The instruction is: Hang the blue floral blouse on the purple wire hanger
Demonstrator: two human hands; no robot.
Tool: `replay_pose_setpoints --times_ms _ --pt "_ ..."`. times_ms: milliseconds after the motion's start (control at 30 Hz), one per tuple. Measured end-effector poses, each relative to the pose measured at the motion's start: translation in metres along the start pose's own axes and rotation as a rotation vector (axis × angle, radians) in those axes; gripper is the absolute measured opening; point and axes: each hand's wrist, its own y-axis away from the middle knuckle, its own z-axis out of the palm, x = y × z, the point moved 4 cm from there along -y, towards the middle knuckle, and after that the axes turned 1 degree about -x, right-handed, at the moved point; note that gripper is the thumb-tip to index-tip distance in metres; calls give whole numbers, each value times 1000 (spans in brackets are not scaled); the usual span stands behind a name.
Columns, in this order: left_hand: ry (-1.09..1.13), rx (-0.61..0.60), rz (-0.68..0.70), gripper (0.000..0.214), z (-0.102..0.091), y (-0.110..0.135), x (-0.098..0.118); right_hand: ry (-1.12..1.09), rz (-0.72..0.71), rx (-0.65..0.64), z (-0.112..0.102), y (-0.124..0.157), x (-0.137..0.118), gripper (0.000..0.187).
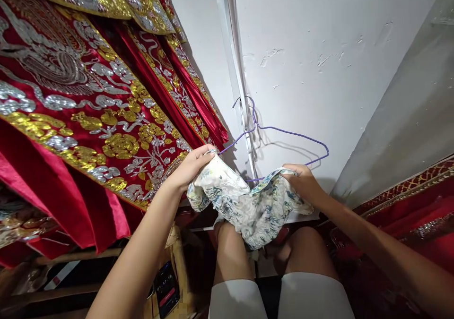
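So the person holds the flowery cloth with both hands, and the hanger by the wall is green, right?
Not quite. The hanger is purple, not green, as the head view shows. The rest is right: the left hand and the right hand both hold the flowery cloth.

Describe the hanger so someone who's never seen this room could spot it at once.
On the white wall, a white strip runs downward. Hooked on it, above the pale floral garment, hangs a thin wire hanger. It is the only purple thing, unlike the red and gold robes.

purple hanger (283,131) on white wall pipe (237,59)
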Motion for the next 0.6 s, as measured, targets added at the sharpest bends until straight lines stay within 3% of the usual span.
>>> replay_pose_setpoints --times_ms 100,267,400,467,600 --pt "-27 -78 -46 41 -5 -20 -12 18 -46 5 5 7 -8 27" --pt "-772 295 219 27 -10 -21 -21 194 -84 -55 8 19 -18 16" --pt "-874 302 323 23 10 -15 -15 294 -84 -76 11 24 -22 8" --pt "-852 270 397 25 19 -17 -9 336 -79 -86 13 26 -25 17" --pt "-968 213 464 25 22 -24 -4 437 -43 -51 5 33 -34 55"
